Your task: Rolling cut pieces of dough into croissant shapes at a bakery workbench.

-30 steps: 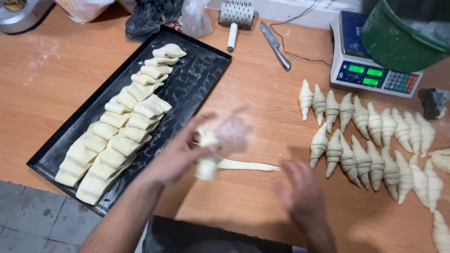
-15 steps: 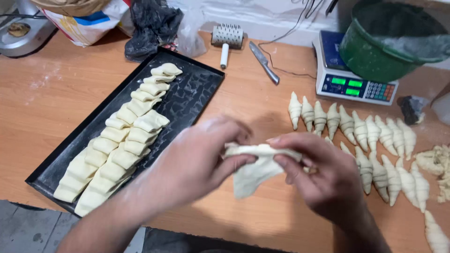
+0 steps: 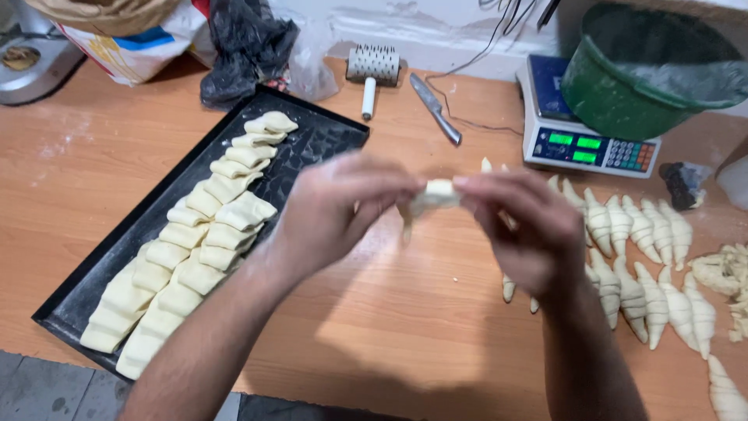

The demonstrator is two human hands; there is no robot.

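— What was in the middle of the view?
— A small pale roll of raw dough (image 3: 436,193), held up above the wooden table (image 3: 374,327). The left hand (image 3: 343,206) had its fingers curled shut on the roll's end at 9 o'clock; the right hand (image 3: 522,226) pinched the other end at 3 o'clock.

— And around it?
— At 9 o'clock lay a black rectangular baking tray (image 3: 312,148) with two rows of folded dough pieces (image 3: 195,249). At 3 o'clock, rows of pointed shaped dough rolls (image 3: 647,249) sat on the table, partly behind the right hand.

— Farther out?
— At 12 o'clock a spiked roller with a white handle (image 3: 371,70) and a steel knife (image 3: 435,107). At 1 o'clock a white digital scale with green display (image 3: 576,136), and a green plastic bucket (image 3: 647,78) on it.
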